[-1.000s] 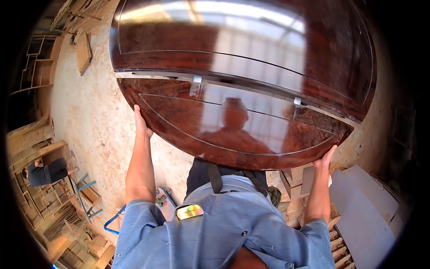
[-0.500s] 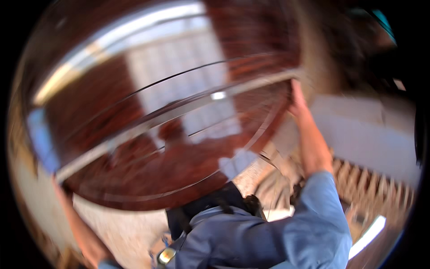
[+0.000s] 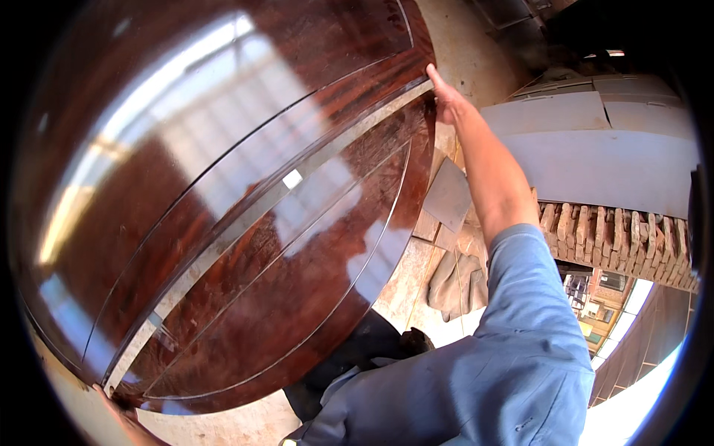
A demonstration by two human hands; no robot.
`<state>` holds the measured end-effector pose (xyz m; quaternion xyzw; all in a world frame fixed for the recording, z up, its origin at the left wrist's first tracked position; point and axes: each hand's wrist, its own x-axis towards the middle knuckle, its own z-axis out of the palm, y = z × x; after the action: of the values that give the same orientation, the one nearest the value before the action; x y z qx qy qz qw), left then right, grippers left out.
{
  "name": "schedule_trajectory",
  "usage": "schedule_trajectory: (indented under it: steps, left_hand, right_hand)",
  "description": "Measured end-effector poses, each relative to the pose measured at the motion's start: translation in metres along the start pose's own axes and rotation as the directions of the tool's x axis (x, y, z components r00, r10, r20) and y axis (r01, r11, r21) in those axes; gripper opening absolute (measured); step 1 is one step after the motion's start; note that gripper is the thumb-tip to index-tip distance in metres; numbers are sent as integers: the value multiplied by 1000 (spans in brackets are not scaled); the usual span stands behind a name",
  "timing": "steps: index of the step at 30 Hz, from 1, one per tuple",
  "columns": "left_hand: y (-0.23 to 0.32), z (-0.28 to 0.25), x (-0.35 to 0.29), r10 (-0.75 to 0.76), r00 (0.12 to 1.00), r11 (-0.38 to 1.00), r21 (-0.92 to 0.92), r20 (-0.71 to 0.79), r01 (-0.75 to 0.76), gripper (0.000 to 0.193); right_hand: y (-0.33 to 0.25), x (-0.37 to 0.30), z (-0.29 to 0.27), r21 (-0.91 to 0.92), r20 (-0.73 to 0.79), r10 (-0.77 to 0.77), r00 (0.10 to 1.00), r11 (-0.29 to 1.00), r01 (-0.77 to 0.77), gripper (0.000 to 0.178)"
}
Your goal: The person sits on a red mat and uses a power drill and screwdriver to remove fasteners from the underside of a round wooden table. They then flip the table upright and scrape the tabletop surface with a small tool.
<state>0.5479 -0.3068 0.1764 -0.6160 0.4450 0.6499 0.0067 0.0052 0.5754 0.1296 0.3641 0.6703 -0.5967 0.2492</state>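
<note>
A large, glossy, dark red-brown wooden tabletop (image 3: 245, 312) with a curved rim and thin inlaid lines takes up the left and middle of the view. Straight across it runs a pale band (image 3: 193, 279) with a small white tag (image 3: 292, 178); I cannot tell whether this is an edge or a gap. My right hand (image 3: 446, 99) grips the far right rim at one end of the band, thumb on top and fingers partly hidden underneath. At the band's near left end, my left hand (image 3: 111, 405) holds the rim, its fingers mostly hidden.
Pale grey panels (image 3: 587, 163) lie at the right, above a row of stacked brown pieces (image 3: 610, 241). On the floor beside the tabletop are a grey flat sheet (image 3: 448, 195) and a crumpled brown cloth (image 3: 456, 285). Dark clutter fills the far right.
The tabletop has turned counterclockwise in view, its right end going farther away and its left end nearer. Both hands stay on its rim, and the picture is sharper.
</note>
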Motion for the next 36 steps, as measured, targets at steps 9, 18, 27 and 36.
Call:
schedule_trajectory:
  steps: [9,18,27,36]
  left_hand:
    - [-18,-19,22,-99,988,979,-191,-115,76,89]
    - [-16,-61,43,-2,998,997,-81,-57,-3,41]
    - [-32,-59,49,-28,989,972,-237,-144,-7,32]
    - [-27,-94,60,0,997,975,-223,-81,-18,35]
  right_hand:
    - [-16,-10,18,6,-158,11,987,1000,-10,67]
    - [-11,-7,12,56,-33,18,999,998,-16,47]
    - [-17,0,2,-6,-153,6,988,1000,-7,48]
    - [-11,1,-6,33,21,111,994,993,-112,62]
